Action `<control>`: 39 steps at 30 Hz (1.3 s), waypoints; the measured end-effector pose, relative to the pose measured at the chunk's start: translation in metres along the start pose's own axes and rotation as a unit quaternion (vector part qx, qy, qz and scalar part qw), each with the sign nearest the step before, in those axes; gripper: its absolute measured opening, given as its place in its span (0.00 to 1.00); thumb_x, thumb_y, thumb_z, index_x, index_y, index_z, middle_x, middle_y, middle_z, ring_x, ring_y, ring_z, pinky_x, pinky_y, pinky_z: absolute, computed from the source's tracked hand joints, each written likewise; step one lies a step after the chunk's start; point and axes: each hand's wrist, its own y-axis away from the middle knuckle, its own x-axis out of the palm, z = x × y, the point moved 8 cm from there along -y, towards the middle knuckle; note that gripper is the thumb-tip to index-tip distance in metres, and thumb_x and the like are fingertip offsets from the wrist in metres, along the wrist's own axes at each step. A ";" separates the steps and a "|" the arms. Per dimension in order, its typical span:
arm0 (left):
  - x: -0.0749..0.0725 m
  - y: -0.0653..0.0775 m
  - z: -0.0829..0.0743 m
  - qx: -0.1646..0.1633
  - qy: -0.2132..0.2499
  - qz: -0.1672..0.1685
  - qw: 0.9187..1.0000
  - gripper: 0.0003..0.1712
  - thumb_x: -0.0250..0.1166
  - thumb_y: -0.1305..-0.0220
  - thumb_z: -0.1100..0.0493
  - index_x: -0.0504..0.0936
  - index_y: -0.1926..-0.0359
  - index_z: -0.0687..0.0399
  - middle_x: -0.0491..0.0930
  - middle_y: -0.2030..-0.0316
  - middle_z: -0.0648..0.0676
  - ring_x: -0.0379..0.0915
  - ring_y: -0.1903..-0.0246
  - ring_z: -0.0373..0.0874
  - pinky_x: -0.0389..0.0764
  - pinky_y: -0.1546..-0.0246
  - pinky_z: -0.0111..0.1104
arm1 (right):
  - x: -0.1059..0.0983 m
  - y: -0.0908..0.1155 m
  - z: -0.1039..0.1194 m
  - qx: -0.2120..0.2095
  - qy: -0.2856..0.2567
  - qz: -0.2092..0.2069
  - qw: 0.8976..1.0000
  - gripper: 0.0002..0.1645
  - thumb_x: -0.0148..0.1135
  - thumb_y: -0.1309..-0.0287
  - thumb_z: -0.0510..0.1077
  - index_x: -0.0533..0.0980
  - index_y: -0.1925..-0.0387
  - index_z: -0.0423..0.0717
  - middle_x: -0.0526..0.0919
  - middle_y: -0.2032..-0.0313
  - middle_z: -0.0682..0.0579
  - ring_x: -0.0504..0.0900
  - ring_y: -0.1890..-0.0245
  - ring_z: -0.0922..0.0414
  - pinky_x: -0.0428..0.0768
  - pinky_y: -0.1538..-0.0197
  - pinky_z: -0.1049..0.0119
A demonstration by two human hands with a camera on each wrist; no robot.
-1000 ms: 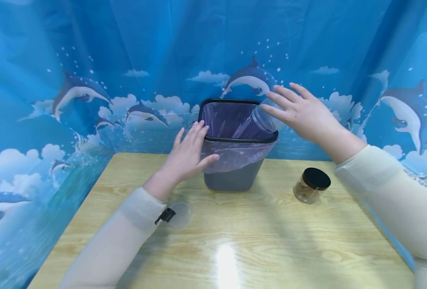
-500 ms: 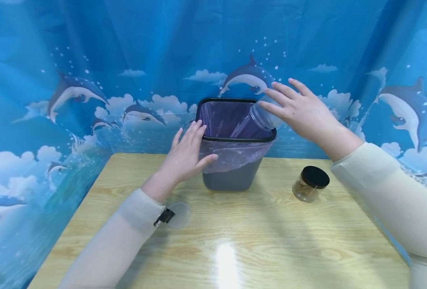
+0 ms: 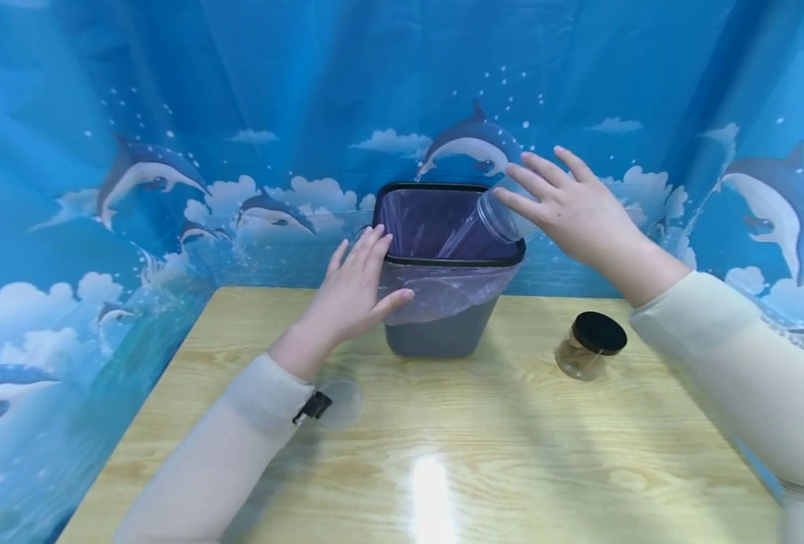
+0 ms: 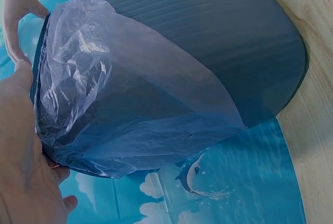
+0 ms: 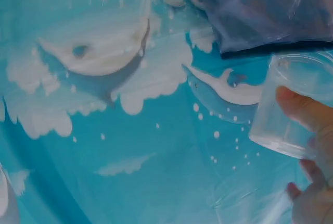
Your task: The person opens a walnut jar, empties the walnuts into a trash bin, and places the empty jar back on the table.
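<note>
1. Behind the table, blue curtain [image 3: 402, 75] printed with dolphins, clouds and spray.
2. Table [image 3: 497, 453]: pale wood grain, glare patch near its front.
3. Bin [image 3: 436, 340]: grey, black-rimmed, upright at the table's far side, mouth up, long axis vertical. Purplish translucent liner [image 3: 443, 291] folded over its rim.
4. Right hand [image 3: 572, 208]: above the bin's right corner, pinching the clear jar between thumb and fingers.
5. Left hand [image 3: 350, 291]: fingers extended and spread, resting at the bin's left rim; thumb lies along the liner's front.
6. Clear jar [image 3: 500, 215]: at the bin's right rim, tipped; mouth points down-left into the bin, base up-right, long axis slanting. Rim contact: cannot tell.
7. Lidded jar [image 3: 582, 359]: right of the bin, standing upright, black lid on top, brownish contents.
8. Clear disc [image 3: 342, 404]: beside the left cuff.
</note>
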 end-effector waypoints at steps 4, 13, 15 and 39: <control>0.000 -0.001 0.000 0.001 0.000 -0.001 1.000 0.56 0.43 0.33 0.23 0.39 0.20 0.54 0.37 0.20 0.56 0.28 0.22 0.48 0.32 0.25 0.50 | 0.006 0.001 0.001 -0.004 0.002 0.020 1.000 0.53 0.71 0.51 0.24 0.61 0.26 0.51 0.58 0.25 0.41 0.53 0.25 0.42 0.38 0.24 0.46; 0.001 0.000 0.001 -0.003 -0.003 0.001 1.000 0.56 0.43 0.33 0.23 0.39 0.20 0.54 0.37 0.20 0.55 0.28 0.22 0.48 0.31 0.25 0.50 | 0.008 0.002 0.001 -0.002 -0.006 0.022 1.000 0.55 0.70 0.53 0.22 0.60 0.26 0.51 0.57 0.25 0.41 0.52 0.25 0.42 0.38 0.24 0.46; 0.001 0.000 0.001 -0.003 -0.002 0.002 1.000 0.56 0.42 0.33 0.23 0.39 0.20 0.53 0.37 0.20 0.55 0.28 0.22 0.48 0.32 0.25 0.50 | 0.009 0.002 0.001 -0.001 -0.005 0.023 1.000 0.56 0.71 0.53 0.22 0.59 0.26 0.52 0.57 0.25 0.41 0.51 0.25 0.42 0.38 0.24 0.46; 0.002 -0.001 0.000 0.001 -0.003 0.001 1.000 0.56 0.43 0.32 0.24 0.38 0.20 0.53 0.37 0.20 0.56 0.28 0.22 0.48 0.32 0.25 0.51 | 0.006 0.005 0.001 0.002 -0.027 -0.002 1.000 0.54 0.73 0.53 0.26 0.61 0.27 0.52 0.59 0.26 0.41 0.54 0.26 0.41 0.40 0.24 0.44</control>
